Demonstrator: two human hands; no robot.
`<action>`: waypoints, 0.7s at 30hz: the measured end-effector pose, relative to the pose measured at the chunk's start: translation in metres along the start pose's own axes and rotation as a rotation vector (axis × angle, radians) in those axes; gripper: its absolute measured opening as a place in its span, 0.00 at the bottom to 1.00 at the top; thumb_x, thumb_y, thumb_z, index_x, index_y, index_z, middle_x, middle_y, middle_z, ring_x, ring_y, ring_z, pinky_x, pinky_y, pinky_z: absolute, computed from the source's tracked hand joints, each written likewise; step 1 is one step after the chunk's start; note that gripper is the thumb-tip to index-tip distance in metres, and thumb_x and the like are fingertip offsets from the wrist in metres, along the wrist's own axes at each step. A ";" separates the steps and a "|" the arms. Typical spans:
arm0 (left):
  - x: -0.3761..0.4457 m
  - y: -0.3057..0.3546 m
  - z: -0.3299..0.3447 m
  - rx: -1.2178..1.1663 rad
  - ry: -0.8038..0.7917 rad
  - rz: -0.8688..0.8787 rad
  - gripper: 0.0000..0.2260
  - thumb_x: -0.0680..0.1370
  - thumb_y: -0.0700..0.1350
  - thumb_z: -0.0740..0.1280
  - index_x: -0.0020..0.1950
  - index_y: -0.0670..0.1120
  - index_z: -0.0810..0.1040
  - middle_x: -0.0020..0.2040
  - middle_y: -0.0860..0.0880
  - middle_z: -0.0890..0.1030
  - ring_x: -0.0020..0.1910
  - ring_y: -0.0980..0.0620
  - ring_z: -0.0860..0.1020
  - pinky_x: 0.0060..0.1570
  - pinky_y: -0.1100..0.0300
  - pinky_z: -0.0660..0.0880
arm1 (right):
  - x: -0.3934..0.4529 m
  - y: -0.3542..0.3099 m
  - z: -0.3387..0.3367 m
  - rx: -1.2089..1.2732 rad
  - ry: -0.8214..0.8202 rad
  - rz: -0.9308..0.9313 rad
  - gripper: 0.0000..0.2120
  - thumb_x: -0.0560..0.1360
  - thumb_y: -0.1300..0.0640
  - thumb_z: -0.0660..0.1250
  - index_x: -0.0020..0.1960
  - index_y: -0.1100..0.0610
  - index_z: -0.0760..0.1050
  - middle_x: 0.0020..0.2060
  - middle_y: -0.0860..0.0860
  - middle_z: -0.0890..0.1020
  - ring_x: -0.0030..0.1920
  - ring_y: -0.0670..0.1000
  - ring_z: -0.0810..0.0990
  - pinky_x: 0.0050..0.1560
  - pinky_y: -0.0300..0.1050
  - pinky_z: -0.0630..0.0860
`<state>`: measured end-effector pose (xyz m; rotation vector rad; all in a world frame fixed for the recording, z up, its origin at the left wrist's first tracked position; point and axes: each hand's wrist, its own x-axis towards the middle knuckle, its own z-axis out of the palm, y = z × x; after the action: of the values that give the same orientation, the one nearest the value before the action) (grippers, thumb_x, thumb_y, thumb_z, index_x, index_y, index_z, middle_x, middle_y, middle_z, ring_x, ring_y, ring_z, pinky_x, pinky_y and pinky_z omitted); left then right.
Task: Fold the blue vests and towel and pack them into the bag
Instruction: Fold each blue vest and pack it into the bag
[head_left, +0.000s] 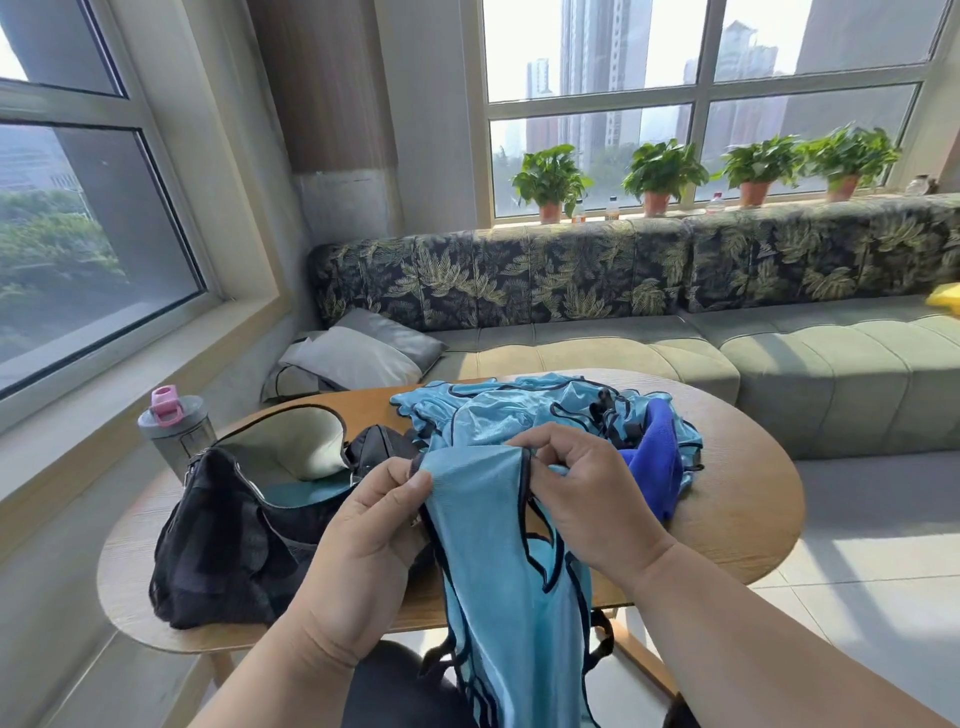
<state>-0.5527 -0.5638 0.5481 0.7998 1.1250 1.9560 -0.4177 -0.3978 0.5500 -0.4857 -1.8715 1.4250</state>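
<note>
- Hands held one light blue vest (498, 561) up above the near edge of the counter (737, 519), each pinching its top edge.
- Left hand (374, 525) gripped the fabric's left corner, thumb pressed on top and fingers curled beneath.
- Right hand (582, 493) pinched the dark-trimmed edge on the other side, fingers curled round the cloth.
- Held vest hung down from both grips, past the counter's edge, its black-edged straps trailing toward the person's lap.
- Pile of more blue vests (519, 410) lay crumpled on the counter just behind the hands.
- Towel (657, 467), a deeper blue, lay bunched at the right side of that pile, touching it.
- Bag (234, 535), black with mesh sides, sat on the left part of the counter, its top open; something teal showed inside.
- Grey bottle (176, 431) with a pink lid stood at the counter's far left, behind the bag.
- Sofa (675, 332) with a leaf-patterned back ran beyond the counter, with grey cushions (358, 353) at its left end.
- Potted plants (660, 176) lined the window sill above it.
</note>
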 end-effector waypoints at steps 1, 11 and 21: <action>0.000 -0.001 -0.001 0.009 0.003 0.008 0.19 0.65 0.54 0.84 0.41 0.48 0.77 0.50 0.42 0.78 0.47 0.47 0.77 0.46 0.55 0.75 | 0.000 -0.001 0.000 -0.007 -0.006 -0.009 0.05 0.80 0.58 0.73 0.49 0.49 0.86 0.31 0.48 0.76 0.34 0.48 0.73 0.37 0.45 0.72; 0.004 -0.009 -0.006 0.073 0.081 -0.031 0.11 0.74 0.47 0.78 0.54 0.45 0.88 0.58 0.45 0.86 0.57 0.49 0.83 0.59 0.57 0.77 | 0.003 0.003 -0.002 0.074 -0.117 -0.022 0.06 0.82 0.56 0.70 0.51 0.50 0.86 0.46 0.64 0.84 0.45 0.54 0.81 0.56 0.65 0.79; 0.005 -0.002 -0.004 0.133 0.091 -0.001 0.25 0.70 0.58 0.81 0.55 0.40 0.87 0.64 0.43 0.84 0.66 0.49 0.81 0.68 0.51 0.70 | 0.004 -0.002 -0.005 0.198 -0.192 0.056 0.08 0.77 0.50 0.73 0.49 0.54 0.87 0.47 0.66 0.85 0.43 0.53 0.82 0.47 0.49 0.80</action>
<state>-0.5580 -0.5608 0.5450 0.7847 1.3203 1.9494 -0.4165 -0.3930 0.5540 -0.3150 -1.8506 1.7261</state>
